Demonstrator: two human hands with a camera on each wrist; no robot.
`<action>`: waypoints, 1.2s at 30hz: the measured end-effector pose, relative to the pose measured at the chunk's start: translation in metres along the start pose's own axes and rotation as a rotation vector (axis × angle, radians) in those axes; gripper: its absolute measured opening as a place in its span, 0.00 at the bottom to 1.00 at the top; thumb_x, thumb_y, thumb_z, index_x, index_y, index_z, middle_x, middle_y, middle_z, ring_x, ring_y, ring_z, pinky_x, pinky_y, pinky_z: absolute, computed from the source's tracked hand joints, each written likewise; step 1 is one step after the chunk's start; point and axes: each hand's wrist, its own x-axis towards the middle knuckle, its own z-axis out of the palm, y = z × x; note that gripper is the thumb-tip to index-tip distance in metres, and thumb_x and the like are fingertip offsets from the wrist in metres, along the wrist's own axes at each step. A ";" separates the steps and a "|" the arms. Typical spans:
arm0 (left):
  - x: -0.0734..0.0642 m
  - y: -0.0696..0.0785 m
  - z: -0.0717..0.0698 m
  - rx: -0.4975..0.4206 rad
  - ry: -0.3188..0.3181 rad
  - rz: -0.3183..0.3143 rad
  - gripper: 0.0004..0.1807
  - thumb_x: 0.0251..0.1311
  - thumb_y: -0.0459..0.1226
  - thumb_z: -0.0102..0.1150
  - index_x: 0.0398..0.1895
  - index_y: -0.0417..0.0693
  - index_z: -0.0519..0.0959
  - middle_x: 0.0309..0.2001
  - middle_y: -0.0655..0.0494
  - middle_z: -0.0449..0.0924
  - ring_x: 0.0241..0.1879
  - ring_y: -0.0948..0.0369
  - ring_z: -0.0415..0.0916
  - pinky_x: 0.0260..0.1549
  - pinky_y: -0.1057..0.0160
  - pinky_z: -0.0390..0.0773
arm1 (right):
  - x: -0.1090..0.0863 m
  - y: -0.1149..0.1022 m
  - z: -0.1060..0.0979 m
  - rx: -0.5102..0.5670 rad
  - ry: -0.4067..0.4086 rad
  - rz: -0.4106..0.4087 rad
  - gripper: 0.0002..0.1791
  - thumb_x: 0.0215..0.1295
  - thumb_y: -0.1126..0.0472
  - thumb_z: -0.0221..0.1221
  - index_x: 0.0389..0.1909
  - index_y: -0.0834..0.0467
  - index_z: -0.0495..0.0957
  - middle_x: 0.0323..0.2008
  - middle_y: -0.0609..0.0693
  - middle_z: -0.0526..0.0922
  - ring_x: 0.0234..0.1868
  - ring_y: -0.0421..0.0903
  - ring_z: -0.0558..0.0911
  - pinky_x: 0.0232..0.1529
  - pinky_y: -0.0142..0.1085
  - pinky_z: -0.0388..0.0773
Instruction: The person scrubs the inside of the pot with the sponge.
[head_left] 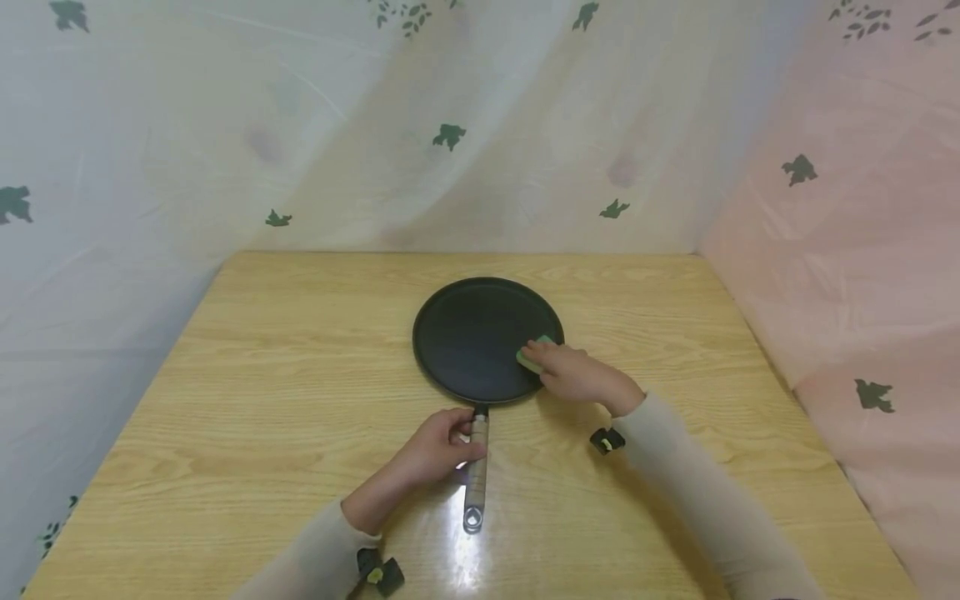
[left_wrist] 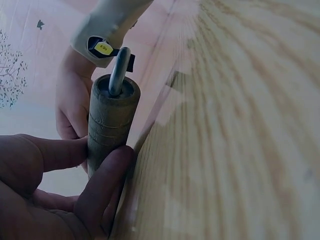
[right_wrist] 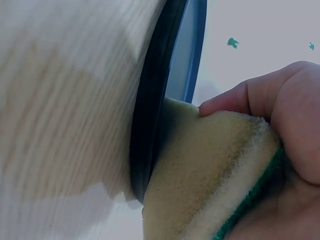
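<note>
A round black flat pan [head_left: 480, 333] lies on the wooden table, its handle [head_left: 477, 483] pointing toward me and ending in a metal hanging loop [left_wrist: 120, 70]. My left hand [head_left: 438, 446] grips that handle near the pan, thumb on one side and fingers on the other, as the left wrist view shows up close. Over the pan's right front edge, my right hand [head_left: 573, 375] holds a sponge [right_wrist: 200, 165], yellowish foam with a green scouring layer [right_wrist: 252, 192]. The foam side meets the pan's rim [right_wrist: 150, 110]; the green layer faces the palm.
The wooden table [head_left: 300, 350] extends around the pan on all sides. Behind it hangs a pale cloth [head_left: 337, 125] with green leaf shapes, and a pinkish cloth [head_left: 862, 275] borders the right edge. Dark straps sit at both sleeve cuffs.
</note>
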 end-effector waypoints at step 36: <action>0.002 -0.002 0.002 -0.064 -0.019 -0.002 0.28 0.66 0.25 0.65 0.65 0.20 0.70 0.47 0.41 0.80 0.32 0.63 0.78 0.28 0.59 0.89 | -0.017 -0.036 0.037 -0.046 0.073 -0.070 0.29 0.73 0.69 0.50 0.74 0.68 0.68 0.76 0.71 0.62 0.77 0.71 0.61 0.66 0.83 0.56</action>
